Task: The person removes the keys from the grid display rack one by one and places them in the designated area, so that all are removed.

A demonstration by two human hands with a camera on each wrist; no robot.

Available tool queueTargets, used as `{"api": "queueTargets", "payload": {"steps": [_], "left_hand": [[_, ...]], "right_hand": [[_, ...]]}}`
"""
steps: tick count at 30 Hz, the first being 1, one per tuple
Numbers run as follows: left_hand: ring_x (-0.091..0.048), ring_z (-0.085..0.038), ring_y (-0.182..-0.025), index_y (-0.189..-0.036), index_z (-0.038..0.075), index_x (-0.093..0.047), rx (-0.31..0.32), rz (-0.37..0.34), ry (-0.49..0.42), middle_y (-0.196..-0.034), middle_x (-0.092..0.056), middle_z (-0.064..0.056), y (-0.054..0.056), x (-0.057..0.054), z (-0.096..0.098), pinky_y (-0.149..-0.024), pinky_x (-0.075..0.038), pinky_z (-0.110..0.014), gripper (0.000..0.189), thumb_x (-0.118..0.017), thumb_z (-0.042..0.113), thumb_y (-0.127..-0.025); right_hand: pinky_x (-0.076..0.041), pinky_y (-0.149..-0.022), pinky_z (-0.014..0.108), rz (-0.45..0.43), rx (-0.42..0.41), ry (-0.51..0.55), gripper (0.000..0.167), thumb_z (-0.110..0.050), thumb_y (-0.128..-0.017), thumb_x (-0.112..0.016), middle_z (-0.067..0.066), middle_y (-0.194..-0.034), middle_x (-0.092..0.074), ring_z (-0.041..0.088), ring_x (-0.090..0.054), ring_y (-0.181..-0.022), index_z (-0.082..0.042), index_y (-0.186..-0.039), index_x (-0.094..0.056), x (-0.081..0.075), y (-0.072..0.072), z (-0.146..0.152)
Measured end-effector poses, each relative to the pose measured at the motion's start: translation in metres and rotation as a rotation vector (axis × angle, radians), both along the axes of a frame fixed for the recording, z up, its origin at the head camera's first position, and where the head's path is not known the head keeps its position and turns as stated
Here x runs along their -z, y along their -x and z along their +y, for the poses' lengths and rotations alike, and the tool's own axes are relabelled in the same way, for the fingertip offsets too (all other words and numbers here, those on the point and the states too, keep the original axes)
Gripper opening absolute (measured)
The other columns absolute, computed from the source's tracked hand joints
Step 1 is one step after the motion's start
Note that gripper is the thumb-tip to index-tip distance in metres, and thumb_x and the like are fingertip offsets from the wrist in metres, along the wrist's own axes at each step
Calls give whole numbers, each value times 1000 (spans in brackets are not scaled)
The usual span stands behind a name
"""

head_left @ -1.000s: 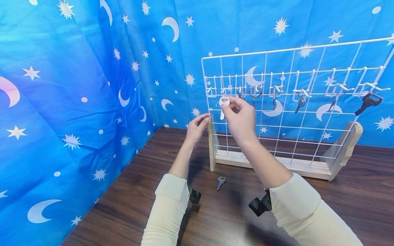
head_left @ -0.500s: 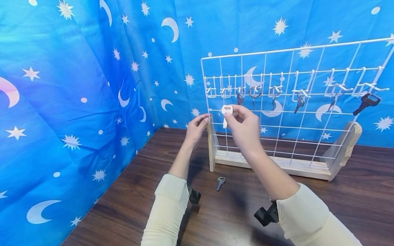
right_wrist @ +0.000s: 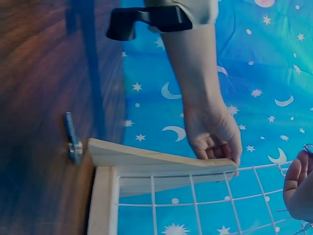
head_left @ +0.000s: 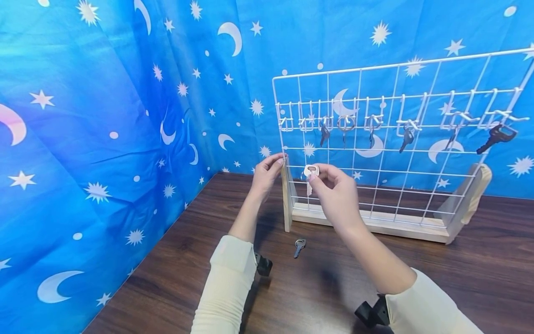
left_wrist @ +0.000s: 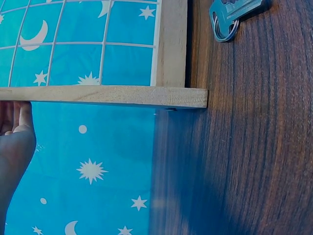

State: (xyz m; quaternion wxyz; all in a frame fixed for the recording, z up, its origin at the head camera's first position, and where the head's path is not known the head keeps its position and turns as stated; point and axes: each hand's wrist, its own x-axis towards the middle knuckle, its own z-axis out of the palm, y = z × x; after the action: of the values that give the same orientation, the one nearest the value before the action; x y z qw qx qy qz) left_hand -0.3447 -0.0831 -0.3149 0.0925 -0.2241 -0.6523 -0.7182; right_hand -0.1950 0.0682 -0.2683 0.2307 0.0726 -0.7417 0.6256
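My right hand (head_left: 339,199) pinches a silver key (head_left: 310,171) by its bow, between thumb and forefinger, in front of the lower left part of the white wire rack (head_left: 360,69). The key hangs blade down with a small ring beside it. My left hand (head_left: 266,176) grips the top of the rack's left wooden side piece (head_left: 287,199); in the right wrist view the left hand's fingers (right_wrist: 212,152) curl at its upper end. A second key (head_left: 299,248) with a ring lies on the table in front of that side piece.
Several keys hang from the rack's hooks, among them a dark key (head_left: 496,138) at the far right and a grey key (head_left: 406,140). The two leftmost hooks (head_left: 285,124) bear none. A blue star-and-moon cloth (head_left: 125,139) stands behind and left of the wooden table (head_left: 175,273).
My right hand has moved down and slightly right with the silver key, away from the hooks. The left hand has stayed on the side piece.
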Motion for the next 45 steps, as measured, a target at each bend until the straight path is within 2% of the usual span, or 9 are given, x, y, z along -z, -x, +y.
{"api": "queueTargets", "payload": {"steps": [9,19,26,32,39,45], "left_hand": [[-56,-27,-110,-118,-12,-54,2,-11,-4,-120,-56,-23,1,0,0,-92,-47,-28,28,-51,2,-94],[-55,-26,-110,-118,-11,-54,-6,-4,10,-120,-57,-22,0,1,-1,-93,-46,-28,29,-51,3,-94],[-55,-27,-110,-118,-12,-54,-5,-4,8,-120,-56,-23,-1,0,-1,-93,-46,-28,29,-50,3,-94],[-56,-25,-109,-118,-11,-55,-12,-10,14,-120,-57,-22,0,0,0,-92,-47,-29,28,-51,3,-94],[-56,-25,-109,-118,-12,-54,-9,-5,14,-120,-57,-22,1,0,0,-93,-46,-29,29,-51,4,-94],[-56,-25,-109,-118,-12,-54,-4,-6,7,-120,-57,-22,1,1,0,-93,-46,-29,29,-51,3,-94]], "right_hand": [[-44,-53,20,-41,-16,-50,19,-8,-90,-57,10,-79,-61,11,-57,-69,0,-107,-64,21,-3,3],[-47,-58,21,-153,-46,-74,18,-5,-87,-58,8,-77,-63,13,-57,-66,1,-104,-63,47,3,1],[-55,-57,31,-225,-111,-100,19,1,-85,-58,9,-75,-63,19,-60,-58,8,-102,-60,63,5,4],[-55,-56,27,-279,-152,-120,21,5,-83,-55,8,-71,-61,15,-58,-55,12,-102,-57,74,5,10],[-56,-55,28,-363,-201,-116,17,7,-82,-55,7,-69,-59,13,-56,-54,12,-99,-57,87,11,15],[-57,-55,30,-458,-297,-133,11,10,-82,-53,11,-71,-59,15,-58,-55,11,-92,-55,98,20,15]]}}
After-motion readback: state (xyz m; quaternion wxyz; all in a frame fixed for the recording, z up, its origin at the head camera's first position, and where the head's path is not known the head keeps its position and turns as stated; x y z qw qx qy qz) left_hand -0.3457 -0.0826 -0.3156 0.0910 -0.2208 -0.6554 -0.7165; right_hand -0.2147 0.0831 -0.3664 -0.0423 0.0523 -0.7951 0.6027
